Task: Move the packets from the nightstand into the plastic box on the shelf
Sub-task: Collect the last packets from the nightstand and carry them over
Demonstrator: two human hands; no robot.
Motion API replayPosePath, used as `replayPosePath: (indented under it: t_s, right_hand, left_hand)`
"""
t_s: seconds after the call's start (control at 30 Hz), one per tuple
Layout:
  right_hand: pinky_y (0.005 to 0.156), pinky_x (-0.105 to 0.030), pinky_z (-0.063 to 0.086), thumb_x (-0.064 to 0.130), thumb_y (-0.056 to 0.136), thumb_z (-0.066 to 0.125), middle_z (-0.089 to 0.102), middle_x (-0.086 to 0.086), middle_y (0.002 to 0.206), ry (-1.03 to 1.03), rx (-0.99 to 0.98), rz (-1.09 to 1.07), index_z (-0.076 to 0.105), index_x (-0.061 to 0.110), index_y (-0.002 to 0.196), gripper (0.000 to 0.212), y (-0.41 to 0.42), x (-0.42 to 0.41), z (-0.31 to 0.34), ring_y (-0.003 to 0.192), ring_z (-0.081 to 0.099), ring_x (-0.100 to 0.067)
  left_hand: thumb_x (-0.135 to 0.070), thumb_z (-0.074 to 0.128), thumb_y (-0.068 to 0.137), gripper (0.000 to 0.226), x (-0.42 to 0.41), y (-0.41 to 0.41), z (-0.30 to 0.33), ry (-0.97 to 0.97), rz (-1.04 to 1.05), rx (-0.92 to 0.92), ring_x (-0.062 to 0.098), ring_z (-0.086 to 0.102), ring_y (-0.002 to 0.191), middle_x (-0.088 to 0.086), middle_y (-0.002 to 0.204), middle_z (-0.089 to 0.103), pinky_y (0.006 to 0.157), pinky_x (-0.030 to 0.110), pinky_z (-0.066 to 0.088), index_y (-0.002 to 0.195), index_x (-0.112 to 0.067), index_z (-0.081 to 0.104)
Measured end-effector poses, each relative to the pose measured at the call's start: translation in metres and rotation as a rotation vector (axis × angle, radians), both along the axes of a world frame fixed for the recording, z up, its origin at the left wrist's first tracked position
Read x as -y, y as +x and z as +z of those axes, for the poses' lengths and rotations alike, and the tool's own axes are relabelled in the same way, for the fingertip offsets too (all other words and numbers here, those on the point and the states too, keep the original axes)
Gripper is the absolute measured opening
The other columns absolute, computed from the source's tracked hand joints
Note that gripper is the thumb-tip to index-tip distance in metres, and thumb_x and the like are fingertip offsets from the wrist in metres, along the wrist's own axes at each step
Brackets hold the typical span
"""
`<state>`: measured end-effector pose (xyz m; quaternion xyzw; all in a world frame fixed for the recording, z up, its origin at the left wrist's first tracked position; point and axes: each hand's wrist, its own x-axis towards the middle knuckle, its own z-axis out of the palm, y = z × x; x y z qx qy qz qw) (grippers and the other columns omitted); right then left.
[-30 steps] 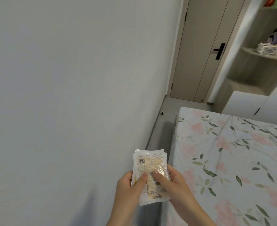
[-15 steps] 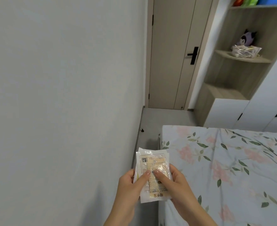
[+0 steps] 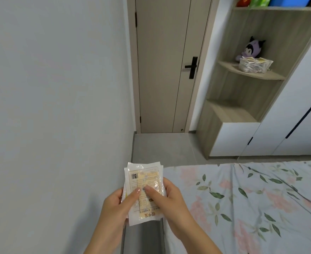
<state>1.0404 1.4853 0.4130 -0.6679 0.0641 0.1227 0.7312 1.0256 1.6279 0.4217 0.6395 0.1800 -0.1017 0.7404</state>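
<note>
Swinging rightward, the shelf [image 3: 250, 73] and its plastic box [image 3: 254, 64] are coming into fuller view far right while I am pinching the packets [image 3: 144, 192] between my left hand [image 3: 116, 208] and right hand [image 3: 166, 200], carrying them boxward.

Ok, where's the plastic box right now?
In the head view the plastic box sits upper right on the curved middle shelf, just in front of the purple plush toy, right of the door.
</note>
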Motion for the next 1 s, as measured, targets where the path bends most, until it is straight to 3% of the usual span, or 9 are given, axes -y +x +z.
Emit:
replayPosePath:
  t_s: [0.17, 0.37, 0.77, 1.0]
  right_hand:
    - [0.073, -0.023, 0.058, 0.019, 0.089, 0.066, 0.075, 0.008, 0.099, -0.021, 0.027, 0.016, 0.064, 0.022, 0.111, 0.022, 0.13, -0.012, -0.003, 0.09, 0.072, -0.009]
    - [0.087, -0.042, 0.058, 0.018, 0.089, 0.066, 0.075, -0.001, 0.103, 0.032, 0.0, -0.066, 0.065, 0.016, 0.112, 0.023, 0.259, 0.013, 0.002, 0.094, 0.072, -0.019]
    - [0.066, -0.031, 0.057, 0.014, 0.092, 0.062, 0.075, -0.01, 0.102, 0.111, 0.145, -0.282, 0.066, 0.011, 0.111, 0.02, 0.604, 0.153, 0.009, 0.09, 0.072, -0.026]
    - [0.07, -0.032, 0.057, 0.014, 0.091, 0.063, 0.075, -0.007, 0.102, 0.085, 0.21, -0.414, 0.066, 0.014, 0.111, 0.02, 0.843, 0.249, 0.031, 0.092, 0.072, -0.026]
  left_hand:
    - [-0.013, 0.068, 0.084, 0.027, -0.017, 0.138, -0.009, 0.022, -0.014, -0.007, 0.036, 0.07, 0.092, 0.012, 0.096, 0.075, 0.081, 0.054, 0.056, 0.111, -0.008, 0.068]
    - [-0.014, 0.066, 0.087, 0.02, 0.013, 0.27, 0.002, -0.014, -0.063, 0.031, 0.029, 0.074, 0.086, 0.008, 0.093, 0.077, 0.075, 0.046, 0.059, 0.106, -0.011, 0.069]
    - [-0.015, 0.066, 0.089, 0.012, 0.156, 0.648, 0.018, 0.034, -0.309, 0.197, 0.023, 0.074, 0.088, 0.004, 0.094, 0.077, 0.078, 0.041, 0.06, 0.101, -0.013, 0.071]
    - [-0.013, 0.065, 0.09, 0.016, 0.26, 0.903, 0.037, 0.005, -0.411, 0.225, 0.021, 0.074, 0.086, 0.006, 0.096, 0.076, 0.071, 0.035, 0.061, 0.105, -0.009, 0.069]
